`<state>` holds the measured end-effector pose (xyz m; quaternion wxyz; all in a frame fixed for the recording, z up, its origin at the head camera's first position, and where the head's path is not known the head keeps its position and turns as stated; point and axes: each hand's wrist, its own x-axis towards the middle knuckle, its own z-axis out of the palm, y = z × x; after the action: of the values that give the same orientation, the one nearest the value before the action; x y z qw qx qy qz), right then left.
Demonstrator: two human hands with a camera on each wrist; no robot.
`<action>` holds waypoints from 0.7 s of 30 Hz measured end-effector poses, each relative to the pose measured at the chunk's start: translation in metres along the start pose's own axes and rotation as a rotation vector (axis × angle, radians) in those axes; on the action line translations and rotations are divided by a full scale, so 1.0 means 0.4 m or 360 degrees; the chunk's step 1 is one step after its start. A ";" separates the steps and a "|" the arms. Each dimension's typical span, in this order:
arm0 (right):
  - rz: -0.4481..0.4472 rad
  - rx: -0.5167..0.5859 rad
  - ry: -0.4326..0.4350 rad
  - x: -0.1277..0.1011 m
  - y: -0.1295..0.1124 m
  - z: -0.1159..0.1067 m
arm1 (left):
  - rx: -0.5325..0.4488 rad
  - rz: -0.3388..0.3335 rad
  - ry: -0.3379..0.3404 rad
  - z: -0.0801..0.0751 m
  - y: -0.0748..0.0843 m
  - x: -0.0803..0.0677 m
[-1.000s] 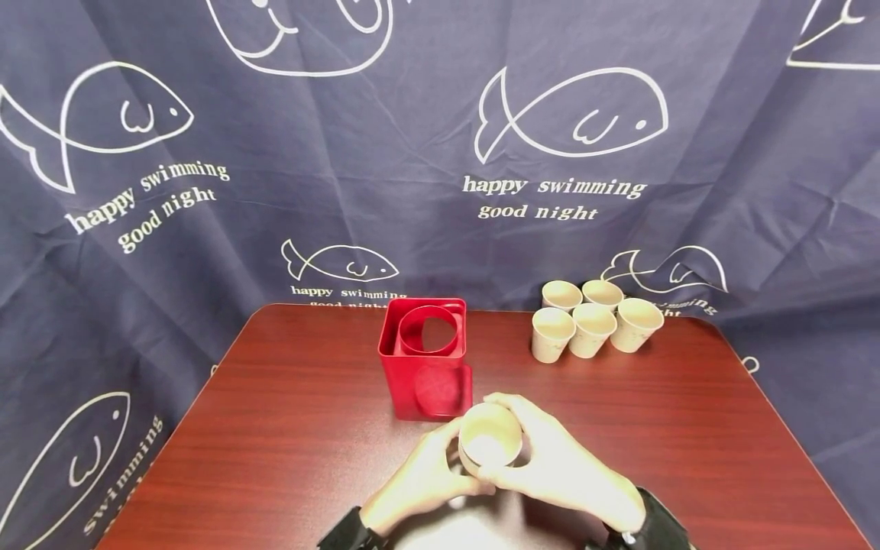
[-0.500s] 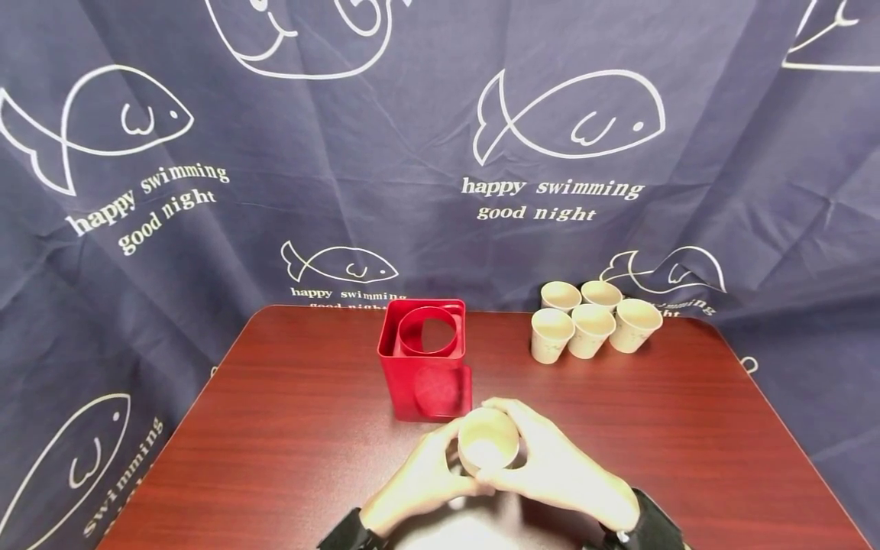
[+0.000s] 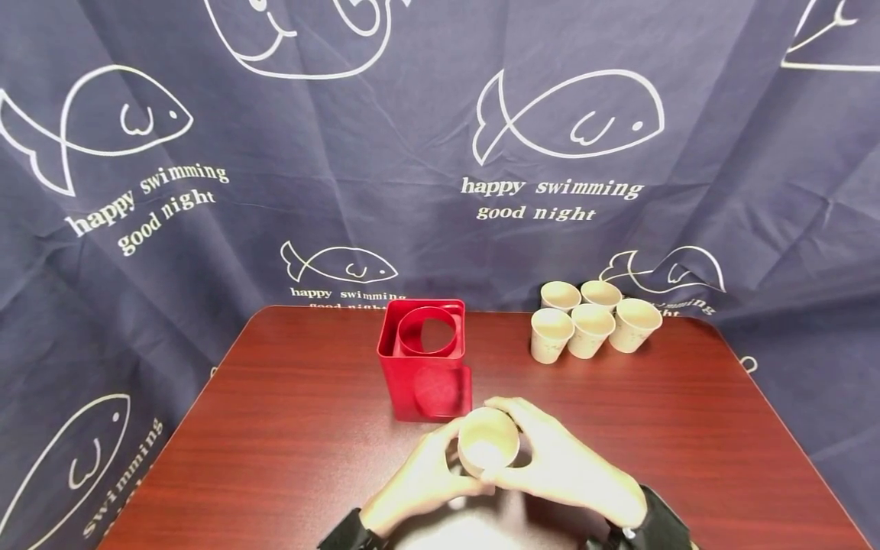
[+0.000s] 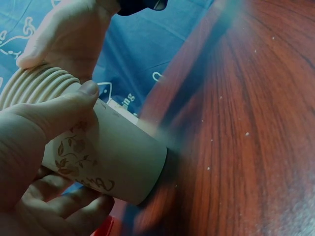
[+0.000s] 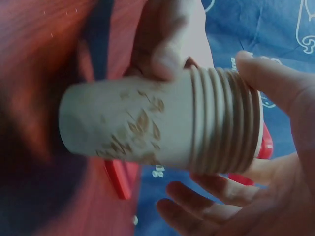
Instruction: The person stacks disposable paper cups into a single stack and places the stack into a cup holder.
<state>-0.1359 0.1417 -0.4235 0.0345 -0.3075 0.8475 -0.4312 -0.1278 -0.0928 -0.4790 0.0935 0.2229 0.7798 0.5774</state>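
Observation:
Both hands hold a stack of nested paper cups (image 3: 488, 441) close in front of the person, its open mouth facing up in the head view. The cups are off-white with a brown leaf print, and several rims show stacked together in the right wrist view. My left hand (image 3: 428, 472) grips the cup body, its thumb along the side and its fingers curled beneath in the left wrist view. My right hand (image 3: 567, 462) holds the rim end between thumb and fingers. Just beyond the stack stands a red square container (image 3: 426, 387) with a round ring inside its open top.
Several paper cups (image 3: 590, 330) stand upright, grouped at the back right of the reddish-brown wooden table (image 3: 296, 428). A dark blue curtain (image 3: 406, 153) with white fish drawings hangs right behind the table's back edge.

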 end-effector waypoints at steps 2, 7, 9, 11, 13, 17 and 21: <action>0.0033 -0.0157 0.0042 -0.004 0.002 -0.012 | -0.0038 0.0018 -0.0002 0.002 -0.001 0.002; 0.0120 -0.0310 0.0094 -0.011 0.003 -0.053 | -0.0085 0.0128 0.0007 0.006 -0.008 0.004; 0.0131 -0.0338 0.0144 -0.011 0.008 -0.073 | -0.0081 0.0148 0.0014 0.007 -0.010 0.003; 0.0152 -0.0357 0.0205 -0.011 0.014 -0.095 | -0.0091 0.0116 0.0013 0.007 -0.009 0.003; 0.0154 -0.0405 0.0283 -0.010 0.019 -0.119 | -0.0093 0.0079 0.0011 0.007 -0.008 0.002; 0.0103 -0.0530 0.0475 -0.006 0.030 -0.178 | -0.0088 0.0026 0.0012 0.008 -0.006 0.001; 0.0054 -0.0582 0.0650 -0.004 0.042 -0.236 | -0.0090 0.0035 0.0014 0.008 -0.006 0.002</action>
<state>-0.1734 0.2172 -0.3774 -0.1861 -0.2011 0.9058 -0.3233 -0.1276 -0.0903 -0.4823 0.0900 0.2261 0.7611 0.6013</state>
